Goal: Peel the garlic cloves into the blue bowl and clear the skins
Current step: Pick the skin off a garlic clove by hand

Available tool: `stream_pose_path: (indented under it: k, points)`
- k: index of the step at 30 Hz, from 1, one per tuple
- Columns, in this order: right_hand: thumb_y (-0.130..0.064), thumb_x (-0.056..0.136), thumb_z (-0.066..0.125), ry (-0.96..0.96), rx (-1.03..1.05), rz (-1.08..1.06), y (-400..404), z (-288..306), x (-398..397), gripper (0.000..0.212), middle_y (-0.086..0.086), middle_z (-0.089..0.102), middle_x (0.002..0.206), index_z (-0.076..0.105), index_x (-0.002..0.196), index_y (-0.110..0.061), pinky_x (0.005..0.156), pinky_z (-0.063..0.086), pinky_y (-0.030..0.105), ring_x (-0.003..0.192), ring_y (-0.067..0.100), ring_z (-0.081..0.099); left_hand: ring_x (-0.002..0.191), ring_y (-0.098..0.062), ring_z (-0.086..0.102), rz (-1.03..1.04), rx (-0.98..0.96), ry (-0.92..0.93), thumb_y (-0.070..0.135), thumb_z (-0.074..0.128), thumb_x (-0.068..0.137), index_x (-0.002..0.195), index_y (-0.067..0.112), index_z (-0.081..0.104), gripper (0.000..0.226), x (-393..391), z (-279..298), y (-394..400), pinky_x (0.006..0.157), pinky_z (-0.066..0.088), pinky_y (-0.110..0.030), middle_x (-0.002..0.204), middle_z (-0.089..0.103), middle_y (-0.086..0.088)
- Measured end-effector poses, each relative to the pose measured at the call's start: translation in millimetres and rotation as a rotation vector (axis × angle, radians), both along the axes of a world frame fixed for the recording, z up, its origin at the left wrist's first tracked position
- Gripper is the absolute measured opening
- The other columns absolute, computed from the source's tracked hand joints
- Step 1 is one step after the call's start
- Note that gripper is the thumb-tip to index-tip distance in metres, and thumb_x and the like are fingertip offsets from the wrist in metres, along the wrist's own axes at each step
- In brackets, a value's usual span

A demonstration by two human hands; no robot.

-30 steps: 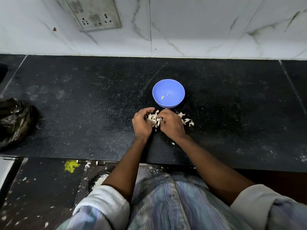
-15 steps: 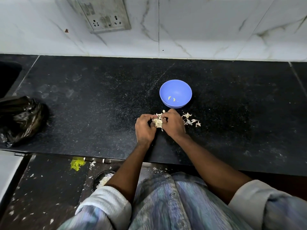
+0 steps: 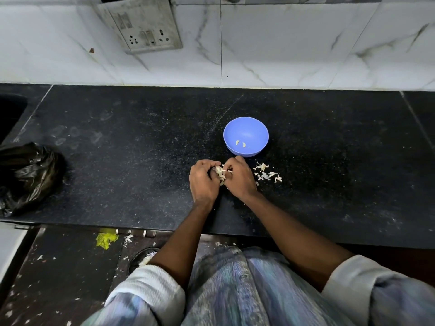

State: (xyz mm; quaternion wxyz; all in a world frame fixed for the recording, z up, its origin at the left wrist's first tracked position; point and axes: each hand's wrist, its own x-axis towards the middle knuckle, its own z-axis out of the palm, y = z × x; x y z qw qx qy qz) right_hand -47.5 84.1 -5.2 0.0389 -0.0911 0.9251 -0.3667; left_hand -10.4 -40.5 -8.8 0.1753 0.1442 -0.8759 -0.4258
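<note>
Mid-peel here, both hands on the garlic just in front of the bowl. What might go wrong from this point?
1. The right hand works close to the blue bowl; a knock might shift it or tip the two peeled cloves out.
2. Loose skins beside the bowl could get flicked in.
3. The countertop edge is near; skins may fall to the already littered floor.
</note>
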Motion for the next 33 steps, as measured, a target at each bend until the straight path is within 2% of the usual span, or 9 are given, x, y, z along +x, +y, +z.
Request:
stream_pose_path:
  k: [2, 4, 8, 11, 17, 24, 27, 30, 33]
  points:
    - [0.003, 0.084, 0.065, -0.021, -0.177, -0.091, 6.0, -0.1, 1.7, 0.019, -0.003, 0.065, 0.088, 0.065, 0.090, -0.014, 0.075, 0.054, 0.035, 0.080, 0.012, 0.062, 0.100, -0.016, 0.065, 0.010, -0.008, 0.029, 0.003, 0.066, 0.091, 0.101, 0.017, 0.080, 0.022, -1.1, 3.3, 3.7, 0.092, 0.053, -0.030, 0.104, 0.072, 0.002]
    - [0.005, 0.088, 0.063, -0.155, -0.369, -0.185, 11.8, 4.8, 3.8, 0.020, -0.003, 0.070, 0.083, 0.070, 0.095, -0.013, 0.069, 0.052, 0.025, 0.070, 0.004, 0.062, 0.101, -0.012, 0.064, -0.020, 0.014, 0.072, 0.008, 0.068, 0.094, 0.101, 0.017, 0.080, 0.017, -3.4, 5.2, 10.0, 0.092, 0.049, -0.024, 0.103, 0.071, 0.003]
    - [0.009, 0.089, 0.058, -0.437, -0.772, -0.329, 27.3, 17.5, 8.5, 0.023, 0.018, 0.075, 0.086, 0.074, 0.102, -0.001, 0.056, 0.048, 0.024, 0.063, 0.014, 0.063, 0.098, -0.008, 0.065, -0.069, 0.107, 0.087, 0.005, 0.066, 0.096, 0.104, 0.015, 0.080, 0.019, -1.7, 5.7, 31.0, 0.090, 0.050, -0.019, 0.103, 0.073, 0.002]
    - [0.003, 0.091, 0.064, -0.530, -0.918, -0.394, 42.6, 25.4, 12.7, 0.014, 0.017, 0.074, 0.083, 0.072, 0.102, 0.003, 0.056, 0.049, 0.024, 0.061, 0.017, 0.066, 0.097, -0.009, 0.067, -0.097, 0.158, 0.079, 0.004, 0.069, 0.094, 0.105, 0.014, 0.079, 0.018, 4.2, 3.5, 45.8, 0.089, 0.051, -0.020, 0.103, 0.073, 0.002]
    - [-0.001, 0.096, 0.067, -0.557, -0.842, -0.393, 75.3, 22.8, 2.4, 0.010, 0.011, 0.078, 0.083, 0.071, 0.105, 0.000, 0.061, 0.054, 0.026, 0.068, 0.016, 0.072, 0.079, -0.008, 0.068, -0.178, 0.240, 0.018, 0.009, 0.080, 0.090, 0.101, 0.014, 0.080, 0.012, -2.5, 8.7, 65.9, 0.075, 0.049, -0.011, 0.095, 0.074, 0.005]
    - [-0.010, 0.097, 0.069, -0.638, -0.943, -0.367, 96.4, 24.5, -14.4, 0.017, 0.012, 0.075, 0.080, 0.073, 0.100, 0.006, 0.064, 0.055, 0.023, 0.066, 0.013, 0.066, 0.081, -0.013, 0.074, -0.116, 0.343, -0.010, 0.008, 0.079, 0.091, 0.101, 0.017, 0.083, 0.014, -14.3, 3.6, 85.3, 0.079, 0.062, -0.033, 0.093, 0.079, 0.007]
    - [0.000, 0.092, 0.071, -0.667, -0.913, -0.308, 102.3, 22.5, -16.2, 0.005, 0.011, 0.076, 0.081, 0.076, 0.094, -0.001, 0.068, 0.056, 0.023, 0.070, 0.014, 0.066, 0.091, -0.012, 0.075, -0.123, 0.328, 0.011, 0.009, 0.076, 0.094, 0.105, 0.018, 0.083, 0.016, -12.1, 4.4, 90.1, 0.086, 0.061, -0.035, 0.098, 0.080, 0.008]
    - [0.003, 0.090, 0.072, -0.680, -0.902, -0.279, 103.3, 25.5, -15.5, 0.013, 0.011, 0.075, 0.082, 0.074, 0.103, 0.001, 0.070, 0.056, 0.024, 0.071, 0.015, 0.067, 0.094, -0.009, 0.076, -0.116, 0.343, -0.005, 0.010, 0.073, 0.097, 0.107, 0.017, 0.083, 0.016, -9.8, 6.7, 91.4, 0.090, 0.061, -0.036, 0.099, 0.081, 0.009]
    - [0.004, 0.088, 0.074, -0.710, -0.902, -0.247, 101.2, 26.1, -14.9, 0.021, 0.010, 0.076, 0.084, 0.071, 0.109, 0.001, 0.072, 0.057, 0.026, 0.071, 0.016, 0.068, 0.090, -0.011, 0.077, -0.080, 0.373, -0.031, 0.014, 0.073, 0.097, 0.104, 0.015, 0.083, 0.013, -9.9, 5.8, 88.9, 0.085, 0.063, -0.040, 0.096, 0.081, 0.007]
